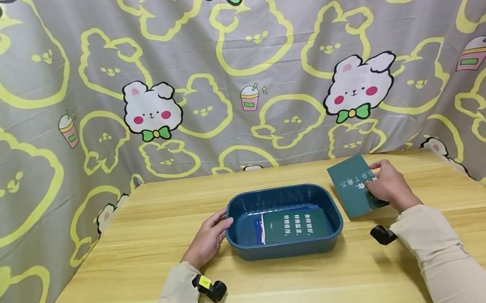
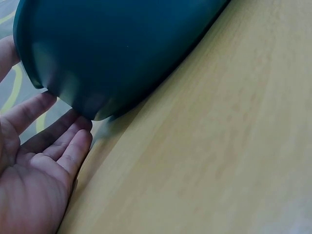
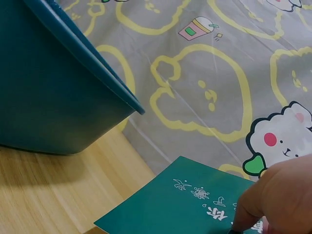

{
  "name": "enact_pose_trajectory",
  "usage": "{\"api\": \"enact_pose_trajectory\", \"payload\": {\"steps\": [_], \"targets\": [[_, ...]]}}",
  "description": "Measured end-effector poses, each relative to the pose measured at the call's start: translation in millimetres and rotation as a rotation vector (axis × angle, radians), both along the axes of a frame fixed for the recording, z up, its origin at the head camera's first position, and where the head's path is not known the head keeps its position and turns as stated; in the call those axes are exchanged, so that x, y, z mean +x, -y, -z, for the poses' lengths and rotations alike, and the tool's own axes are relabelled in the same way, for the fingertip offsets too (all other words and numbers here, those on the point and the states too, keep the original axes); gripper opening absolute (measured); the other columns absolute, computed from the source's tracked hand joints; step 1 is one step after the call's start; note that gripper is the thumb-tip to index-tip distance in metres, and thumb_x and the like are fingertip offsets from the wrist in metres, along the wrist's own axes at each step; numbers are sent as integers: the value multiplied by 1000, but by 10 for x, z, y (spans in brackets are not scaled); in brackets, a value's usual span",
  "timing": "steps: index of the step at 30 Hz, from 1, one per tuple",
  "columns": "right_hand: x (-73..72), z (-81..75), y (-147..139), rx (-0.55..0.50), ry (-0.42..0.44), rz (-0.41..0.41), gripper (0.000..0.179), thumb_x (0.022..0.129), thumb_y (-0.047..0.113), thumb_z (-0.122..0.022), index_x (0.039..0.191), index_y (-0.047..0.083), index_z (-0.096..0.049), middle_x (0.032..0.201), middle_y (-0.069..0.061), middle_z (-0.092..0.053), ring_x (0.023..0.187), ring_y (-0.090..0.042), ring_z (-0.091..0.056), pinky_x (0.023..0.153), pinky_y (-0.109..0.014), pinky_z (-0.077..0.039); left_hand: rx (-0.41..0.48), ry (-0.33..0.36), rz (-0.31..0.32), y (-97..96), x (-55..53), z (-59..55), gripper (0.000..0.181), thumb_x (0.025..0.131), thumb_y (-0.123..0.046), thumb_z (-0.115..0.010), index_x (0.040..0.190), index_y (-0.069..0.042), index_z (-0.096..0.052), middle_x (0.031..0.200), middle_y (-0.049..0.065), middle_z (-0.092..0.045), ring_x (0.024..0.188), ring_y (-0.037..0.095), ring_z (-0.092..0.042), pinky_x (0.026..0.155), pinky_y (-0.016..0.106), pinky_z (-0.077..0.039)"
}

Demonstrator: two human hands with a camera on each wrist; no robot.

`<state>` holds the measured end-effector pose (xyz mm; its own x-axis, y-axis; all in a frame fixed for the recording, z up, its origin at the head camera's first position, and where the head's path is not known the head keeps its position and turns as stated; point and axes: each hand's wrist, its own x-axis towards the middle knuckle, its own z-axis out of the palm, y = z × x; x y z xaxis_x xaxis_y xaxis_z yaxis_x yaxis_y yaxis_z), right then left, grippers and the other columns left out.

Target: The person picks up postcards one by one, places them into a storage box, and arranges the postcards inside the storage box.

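Observation:
A dark blue plastic basin (image 1: 287, 249) stands on the table. My left hand (image 1: 209, 239) grips its left end, thumb at the rim and fingertips against the outer wall, as the left wrist view (image 2: 46, 161) also shows. Inside lies a green notebook (image 1: 296, 226) with white writing, over something blue with a white edge (image 1: 260, 229). To the right of the basin, my right hand (image 1: 390, 185) holds another thin green notebook (image 1: 352, 183) by its right side, thumb on the cover. White characters and small drawings mark this cover (image 3: 180, 204); the fingers beneath it are hidden.
The wooden table (image 1: 262, 297) reaches back to a grey curtain (image 1: 206, 151) printed with yellow outlines and white cartoon animals. The curtain also hangs along the left and right sides. Each wrist wears a small black camera, such as the left one (image 1: 210, 287).

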<state>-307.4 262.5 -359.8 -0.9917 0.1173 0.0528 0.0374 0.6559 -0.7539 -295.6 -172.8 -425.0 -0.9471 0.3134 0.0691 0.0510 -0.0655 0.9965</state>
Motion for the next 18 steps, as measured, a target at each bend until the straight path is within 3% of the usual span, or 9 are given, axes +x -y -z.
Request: {"api": "enact_pose_trajectory", "payload": {"steps": [18], "targets": [[18, -64, 26, -37, -68, 22, 58, 89, 5, -52, 139, -10, -26, 125, -36, -44, 102, -42, -51, 68, -38, -50, -2, 0, 17, 9, 4, 0, 58, 101, -17, -52, 148, 7, -28, 149, 26, -31, 136, 35, -34, 109, 37, -34]]}}
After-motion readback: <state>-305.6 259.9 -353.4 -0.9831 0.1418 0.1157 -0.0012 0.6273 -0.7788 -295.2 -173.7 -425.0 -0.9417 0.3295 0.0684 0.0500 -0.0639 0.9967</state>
